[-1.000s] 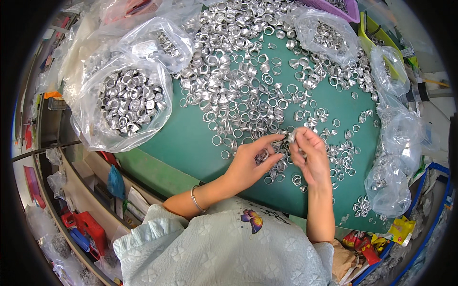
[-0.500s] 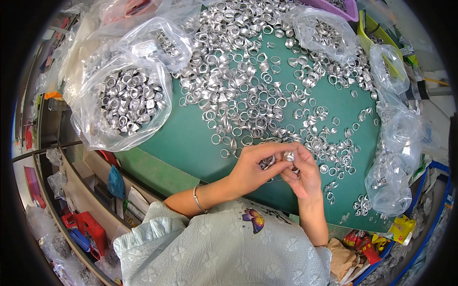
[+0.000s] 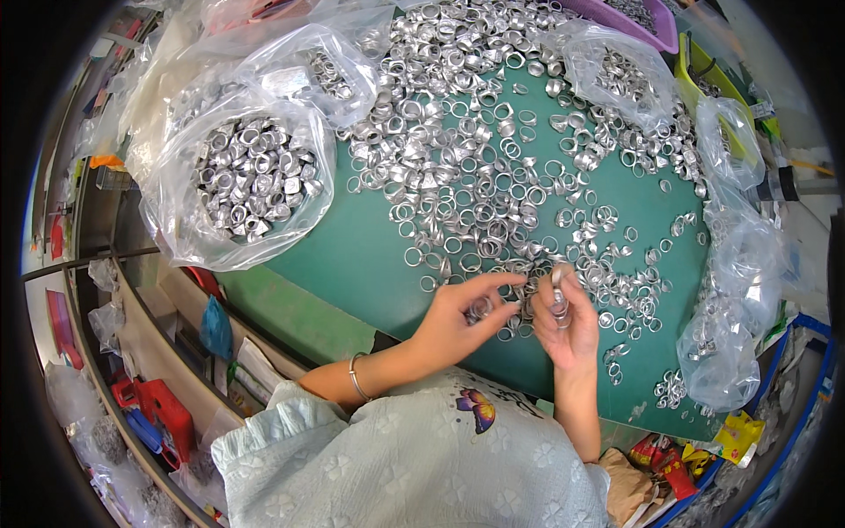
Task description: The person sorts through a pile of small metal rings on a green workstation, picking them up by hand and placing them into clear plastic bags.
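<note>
A workshop — metal rings [image 3: 475, 176] heaped on a green bench [image 3: 352, 255].

A green tabletop [image 3: 352, 251] carries a spread of loose silver metal rings [image 3: 466, 176] and clear plastic bags [image 3: 238, 185] of rings.

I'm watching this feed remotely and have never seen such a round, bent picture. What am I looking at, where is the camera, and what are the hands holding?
There is no machine here: a person works with two bare hands. The camera sits on the person's head and looks down through a fisheye lens, so straight edges bend near the rim. The forearms come in from below. The green table is strewn with a heap of small silvery metal rings. A clear plastic bag full of the same parts lies at the left, and more bags lie along the right edge. The left hand pinches a ring at the heap's near edge. The right hand holds a small stack of rings upright between its fingers.
</note>
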`<state>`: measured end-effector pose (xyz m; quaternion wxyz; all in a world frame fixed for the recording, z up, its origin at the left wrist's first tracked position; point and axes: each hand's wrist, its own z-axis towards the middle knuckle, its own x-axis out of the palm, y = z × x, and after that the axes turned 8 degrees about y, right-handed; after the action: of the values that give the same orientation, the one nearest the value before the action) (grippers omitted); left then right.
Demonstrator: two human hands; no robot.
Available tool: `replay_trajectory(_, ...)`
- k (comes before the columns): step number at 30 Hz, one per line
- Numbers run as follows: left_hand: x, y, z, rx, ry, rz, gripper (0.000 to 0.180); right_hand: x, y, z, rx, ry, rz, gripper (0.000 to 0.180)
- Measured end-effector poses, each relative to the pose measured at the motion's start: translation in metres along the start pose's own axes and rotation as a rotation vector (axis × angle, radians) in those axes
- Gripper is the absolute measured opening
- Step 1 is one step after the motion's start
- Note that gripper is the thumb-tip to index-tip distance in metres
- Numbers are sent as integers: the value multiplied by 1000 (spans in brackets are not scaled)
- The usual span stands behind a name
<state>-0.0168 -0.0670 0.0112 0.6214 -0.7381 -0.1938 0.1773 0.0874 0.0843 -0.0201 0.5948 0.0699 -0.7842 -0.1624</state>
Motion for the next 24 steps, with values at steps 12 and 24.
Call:
replay_trajectory(12,-18,33,-15,63,-185,105,21,32,-16,29,-207,-191,-2329,8)
replay_trajectory(24,-35,22,-9,18,-225,373,17,32,-11,31,-393,-350,-2157,15)
